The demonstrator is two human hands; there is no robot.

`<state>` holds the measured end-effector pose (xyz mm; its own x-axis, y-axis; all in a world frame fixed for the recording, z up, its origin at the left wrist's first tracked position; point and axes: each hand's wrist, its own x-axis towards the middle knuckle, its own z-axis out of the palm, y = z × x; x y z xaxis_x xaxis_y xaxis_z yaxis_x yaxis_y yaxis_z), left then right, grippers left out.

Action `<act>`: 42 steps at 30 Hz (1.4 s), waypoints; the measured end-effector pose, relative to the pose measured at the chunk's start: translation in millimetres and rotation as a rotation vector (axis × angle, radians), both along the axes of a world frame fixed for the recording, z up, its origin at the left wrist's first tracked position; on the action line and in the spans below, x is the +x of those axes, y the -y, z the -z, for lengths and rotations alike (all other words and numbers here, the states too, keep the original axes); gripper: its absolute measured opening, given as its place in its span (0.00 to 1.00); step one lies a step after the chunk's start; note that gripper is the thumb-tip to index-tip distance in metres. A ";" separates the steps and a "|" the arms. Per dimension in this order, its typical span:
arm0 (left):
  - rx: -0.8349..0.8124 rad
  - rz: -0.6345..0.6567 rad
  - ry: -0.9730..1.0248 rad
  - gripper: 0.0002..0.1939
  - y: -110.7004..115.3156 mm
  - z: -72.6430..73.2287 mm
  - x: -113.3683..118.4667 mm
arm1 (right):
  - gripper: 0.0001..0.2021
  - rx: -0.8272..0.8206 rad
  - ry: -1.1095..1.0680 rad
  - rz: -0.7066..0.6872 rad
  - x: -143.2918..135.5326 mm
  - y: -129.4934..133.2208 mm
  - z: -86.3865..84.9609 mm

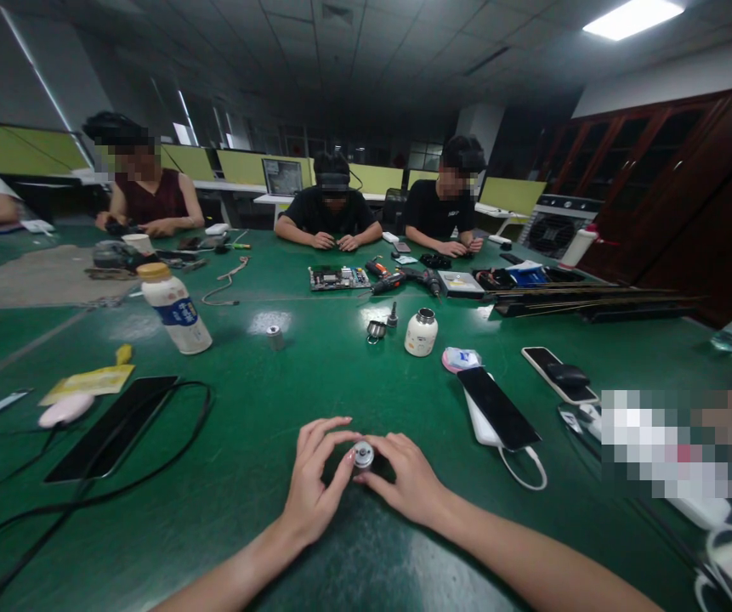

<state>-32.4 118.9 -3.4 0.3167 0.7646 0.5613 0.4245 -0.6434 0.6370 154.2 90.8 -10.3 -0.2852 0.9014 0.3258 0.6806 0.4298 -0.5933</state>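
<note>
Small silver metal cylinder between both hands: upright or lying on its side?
Roughly upright: the cylinder shows its round end facing up, side wall below, between left hand and right hand.

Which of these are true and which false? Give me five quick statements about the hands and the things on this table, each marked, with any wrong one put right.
1. The left hand and right hand are both at a small metal cylinder. True.
2. The orange-capped bottle lies on its side. False: it stands upright.
3. A second cylinder stands beyond the hands, in the picture right of that bottle. True.
4. The circuit board is between the hands. False: it lies farther across the table.
5. The table is white. False: its top is green.
</note>
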 end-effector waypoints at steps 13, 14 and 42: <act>-0.060 -0.014 0.078 0.06 -5.8 -2.3 7.2 | 0.18 -0.016 -0.027 -0.028 0.1 0.1 0.2; -0.030 -0.043 0.095 0.06 -6.4 -2.0 6.6 | 0.18 -0.016 -0.016 -0.016 0.1 0.1 0.6; 0.135 -0.061 0.007 0.06 -5.6 2.2 4.0 | 0.18 0.028 -0.032 -0.014 0.1 -0.1 0.2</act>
<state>-28.4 124.5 -5.6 0.2679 0.6997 0.6623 0.4612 -0.6967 0.5494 154.2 91.0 -10.5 -0.2867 0.8878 0.3600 0.6550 0.4559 -0.6026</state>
